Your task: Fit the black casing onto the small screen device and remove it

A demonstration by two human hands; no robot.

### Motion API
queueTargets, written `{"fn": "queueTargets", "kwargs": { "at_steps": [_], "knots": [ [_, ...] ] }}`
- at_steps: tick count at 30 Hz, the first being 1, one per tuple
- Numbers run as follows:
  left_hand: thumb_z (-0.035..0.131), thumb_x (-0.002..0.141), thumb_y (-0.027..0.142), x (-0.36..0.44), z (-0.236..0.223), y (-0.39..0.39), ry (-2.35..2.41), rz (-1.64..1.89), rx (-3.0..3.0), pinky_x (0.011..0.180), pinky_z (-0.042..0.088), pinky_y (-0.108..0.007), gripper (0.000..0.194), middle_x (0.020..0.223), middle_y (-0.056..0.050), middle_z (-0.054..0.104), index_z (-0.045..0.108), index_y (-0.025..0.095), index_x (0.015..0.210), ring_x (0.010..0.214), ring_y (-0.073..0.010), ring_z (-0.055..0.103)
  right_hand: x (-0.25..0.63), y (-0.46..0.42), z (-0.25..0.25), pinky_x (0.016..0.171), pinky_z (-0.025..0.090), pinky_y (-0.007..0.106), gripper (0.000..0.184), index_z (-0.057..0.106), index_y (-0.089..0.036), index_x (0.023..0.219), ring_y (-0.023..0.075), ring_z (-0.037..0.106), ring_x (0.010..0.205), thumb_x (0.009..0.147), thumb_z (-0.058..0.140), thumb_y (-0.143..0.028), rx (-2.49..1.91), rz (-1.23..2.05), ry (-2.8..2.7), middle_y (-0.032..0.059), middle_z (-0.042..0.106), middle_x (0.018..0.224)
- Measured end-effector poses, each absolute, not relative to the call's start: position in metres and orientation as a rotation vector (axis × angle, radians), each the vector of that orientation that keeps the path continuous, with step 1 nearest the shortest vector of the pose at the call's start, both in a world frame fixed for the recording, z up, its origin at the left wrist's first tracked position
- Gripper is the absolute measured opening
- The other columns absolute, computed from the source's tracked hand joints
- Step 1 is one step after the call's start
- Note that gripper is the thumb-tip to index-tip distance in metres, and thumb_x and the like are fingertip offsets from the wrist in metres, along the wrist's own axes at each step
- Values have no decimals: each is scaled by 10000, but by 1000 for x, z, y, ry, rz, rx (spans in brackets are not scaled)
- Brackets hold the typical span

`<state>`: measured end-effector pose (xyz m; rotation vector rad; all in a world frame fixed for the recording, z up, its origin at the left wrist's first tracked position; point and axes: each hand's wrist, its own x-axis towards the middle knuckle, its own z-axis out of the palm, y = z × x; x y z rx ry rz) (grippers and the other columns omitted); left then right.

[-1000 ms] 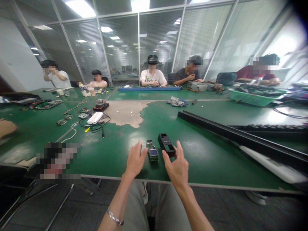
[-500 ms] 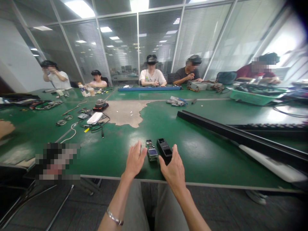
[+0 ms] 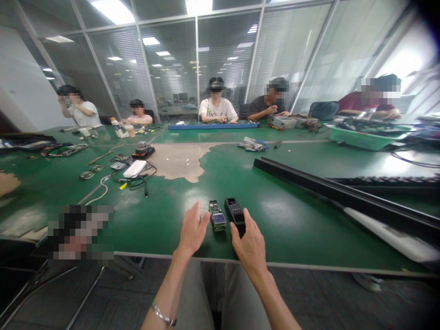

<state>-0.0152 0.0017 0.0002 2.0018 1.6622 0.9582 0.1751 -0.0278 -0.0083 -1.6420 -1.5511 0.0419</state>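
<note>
Near the front edge of the green table lies a circuit board (image 3: pixel 217 217) with a small blue-grey screen. Just right of it is a black plastic housing (image 3: pixel 235 211) with cut-out windows, its near end partly hidden by my fingers. My left hand (image 3: pixel 193 228) is open to the left of the board, apart from it and holding nothing. My right hand (image 3: pixel 250 240) is at the near right end of the housing, thumb and fingers apart; whether it touches the housing I cannot tell.
A long black rail (image 3: pixel 330 190) runs across the right side, with a white strip (image 3: pixel 385 233) beside it. Left of centre lie a white box (image 3: pixel 135 168) with cables and a pair of glasses (image 3: pixel 91 172). Farther back stands a green basket (image 3: pixel 369 140). Several people sit across the table.
My right hand has shifted slightly nearer the near end of the housing. My left hand stays almost in place, and the board and housing lie as before.
</note>
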Motion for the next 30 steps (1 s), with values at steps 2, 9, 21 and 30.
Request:
{"fn": "queueTargets", "kwargs": {
  "at_steps": [2, 9, 21, 30],
  "knots": [
    [234, 985, 609, -15, -1, 2, 1663, 966, 2000, 1212, 159, -466, 715, 1561, -135, 325, 276, 133, 1516, 1461, -222, 267, 175, -29, -4, 1031, 453, 474, 669, 389, -85, 1456, 310, 551, 1240, 905, 514, -442, -1644, 68, -1488, 197, 548, 1382],
    [247, 981, 610, -15, -5, 4, 1665, 987, 1965, 1217, 145, -465, 717, 1572, -132, 293, 287, 133, 1514, 1469, -229, 241, 162, -35, 36, 1004, 484, 446, 695, 373, -167, 1477, 279, 590, 1204, 883, 568, -469, -1538, 126, -1371, 155, 556, 1387],
    [245, 985, 596, -17, -7, 6, 1653, 1051, 1925, 1212, 170, -468, 702, 1576, -143, 283, 273, 139, 1517, 1471, -227, 236, 120, -29, 41, 915, 517, 463, 661, 348, -88, 1477, 318, 611, 1157, 914, 498, -400, -1527, 36, -1601, 210, 582, 1337],
    [248, 986, 592, -18, -7, 5, 1643, 1053, 1928, 1211, 175, -467, 703, 1582, -139, 274, 256, 137, 1523, 1472, -236, 231, 117, -32, 25, 899, 524, 465, 669, 314, -87, 1493, 325, 625, 1113, 915, 485, -377, -1555, 40, -1636, 201, 605, 1301]
  ]
}}
